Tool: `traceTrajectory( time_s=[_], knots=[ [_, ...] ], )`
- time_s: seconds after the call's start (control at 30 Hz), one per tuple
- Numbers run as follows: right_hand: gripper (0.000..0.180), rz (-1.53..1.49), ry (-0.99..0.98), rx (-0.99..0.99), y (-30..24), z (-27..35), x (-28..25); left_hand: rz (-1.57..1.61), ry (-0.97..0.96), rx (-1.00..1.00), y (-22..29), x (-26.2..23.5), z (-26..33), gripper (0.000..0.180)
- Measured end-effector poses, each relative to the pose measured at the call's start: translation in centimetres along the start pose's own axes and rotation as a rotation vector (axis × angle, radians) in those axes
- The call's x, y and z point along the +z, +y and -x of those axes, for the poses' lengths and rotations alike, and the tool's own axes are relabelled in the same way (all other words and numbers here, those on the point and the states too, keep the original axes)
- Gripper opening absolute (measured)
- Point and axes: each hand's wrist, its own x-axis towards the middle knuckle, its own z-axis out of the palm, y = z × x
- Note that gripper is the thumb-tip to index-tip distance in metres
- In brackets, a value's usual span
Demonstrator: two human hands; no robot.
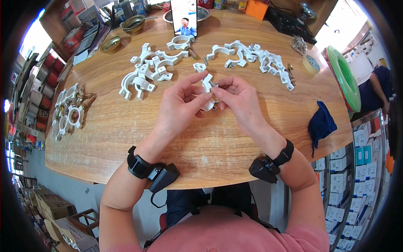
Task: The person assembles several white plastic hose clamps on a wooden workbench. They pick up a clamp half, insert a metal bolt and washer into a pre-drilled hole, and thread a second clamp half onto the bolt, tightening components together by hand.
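Over the middle of the table, my left hand (179, 103) is closed on a white pipe clamp (207, 83), thumb and forefinger pinching it. Part of the clamp is hidden by the fingers. My right hand (241, 101) pinches a small metal screw (213, 84) at the clamp's ear, its fingertips close to the left thumb. Just beyond the hands lie a small white clamp part (199, 66) and a loose screw (205, 61). White clamp halves (142, 75) are heaped to the left, and more clamp halves (260, 56) are heaped to the right.
Clamps with brass-coloured bolts (69, 111) sit at the table's left. A phone (184, 19) stands upright at the back, near brass bowls (111, 44). Rightward are bolts (291, 74), a tape roll (311, 64), a dark blue pouch (322, 122) and green hose coils (342, 77).
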Motion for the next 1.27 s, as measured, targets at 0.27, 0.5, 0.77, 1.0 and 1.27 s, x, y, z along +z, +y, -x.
traceTrajectory(
  time_s=[0.27,0.5,0.77,1.0,1.27],
  knots=[
    [0.013,-0.200,-0.003,0.047,0.3,-0.2,-0.5,0.016,-0.010,0.023,-0.3,0.0,0.0,0.041],
    [0.014,-0.068,0.016,-0.034,0.0,-0.2,-0.2,0.049,-0.007,0.007,-0.2,0.0,0.0,0.042],
    [0.015,0.737,-0.146,0.015,-0.1,-2.3,-3.8,0.382,0.003,-0.184,0.4,-0.9,-0.4,0.038],
    [0.016,0.780,-0.128,-0.157,0.3,-2.0,-3.2,0.529,-0.059,-0.232,0.8,-0.9,-0.3,0.032],
    [0.023,0.097,-0.301,0.203,-1.9,-0.9,-1.6,0.397,-0.148,-0.182,0.7,-0.8,0.1,0.036]
  ],
)
